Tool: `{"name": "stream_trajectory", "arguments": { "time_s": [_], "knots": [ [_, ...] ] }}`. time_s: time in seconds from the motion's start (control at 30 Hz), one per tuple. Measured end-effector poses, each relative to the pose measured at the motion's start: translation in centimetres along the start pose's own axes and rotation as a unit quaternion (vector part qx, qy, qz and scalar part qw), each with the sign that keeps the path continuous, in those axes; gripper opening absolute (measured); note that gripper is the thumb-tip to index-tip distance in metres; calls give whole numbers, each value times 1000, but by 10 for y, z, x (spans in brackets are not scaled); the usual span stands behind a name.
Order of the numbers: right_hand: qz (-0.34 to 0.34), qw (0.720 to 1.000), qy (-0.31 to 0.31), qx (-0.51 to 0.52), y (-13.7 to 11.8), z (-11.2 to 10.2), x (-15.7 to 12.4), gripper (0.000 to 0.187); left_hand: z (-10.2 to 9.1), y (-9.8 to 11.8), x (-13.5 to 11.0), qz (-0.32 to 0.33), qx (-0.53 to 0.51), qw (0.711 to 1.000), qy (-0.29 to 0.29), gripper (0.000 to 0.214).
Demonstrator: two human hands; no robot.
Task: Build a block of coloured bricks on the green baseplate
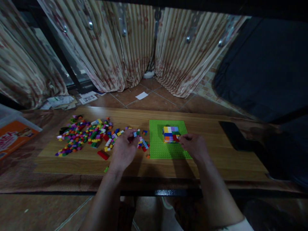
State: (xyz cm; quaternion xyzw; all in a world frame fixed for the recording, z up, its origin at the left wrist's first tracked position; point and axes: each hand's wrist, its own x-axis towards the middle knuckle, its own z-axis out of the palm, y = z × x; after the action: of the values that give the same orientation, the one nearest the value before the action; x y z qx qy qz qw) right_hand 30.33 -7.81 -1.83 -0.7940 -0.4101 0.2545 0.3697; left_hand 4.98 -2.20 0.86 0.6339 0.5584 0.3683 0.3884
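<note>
A small block of stacked toy bricks (171, 131) in white, yellow, lilac, blue, green and orange sits on a green studded baseplate (156, 150). At its near right corner, my right hand (194, 147) pinches a red brick (175, 138) between thumb and fingertips; whether the brick is pressed down, I cannot tell. My left hand (124, 149) reaches over the near end of the loose bricks (96, 134), left of the baseplate. Its thumb and forefinger are apart, close to a light blue brick (144, 143). The curled fingers hide some of the bricks beneath.
A wooden board (72, 165) carries everything. A dark flat object (232, 134), perhaps a phone, lies at the right. On the left stands a plastic box with an orange label (18, 136). Striped curtains (137, 48) hang behind, with papers (88, 98) on the tiled floor.
</note>
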Motion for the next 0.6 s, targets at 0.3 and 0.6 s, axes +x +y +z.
{"name": "stream_trajectory", "arguments": {
  "time_s": [0.3,0.6],
  "knots": [
    [7,1000,-2,29,0,1,0,30,0,5,-1,-3,8,1000,4,29],
    [18,965,69,253,-22,-14,-6,27,9,3,-1,-32,-145,989,-22,30]
  ]
}}
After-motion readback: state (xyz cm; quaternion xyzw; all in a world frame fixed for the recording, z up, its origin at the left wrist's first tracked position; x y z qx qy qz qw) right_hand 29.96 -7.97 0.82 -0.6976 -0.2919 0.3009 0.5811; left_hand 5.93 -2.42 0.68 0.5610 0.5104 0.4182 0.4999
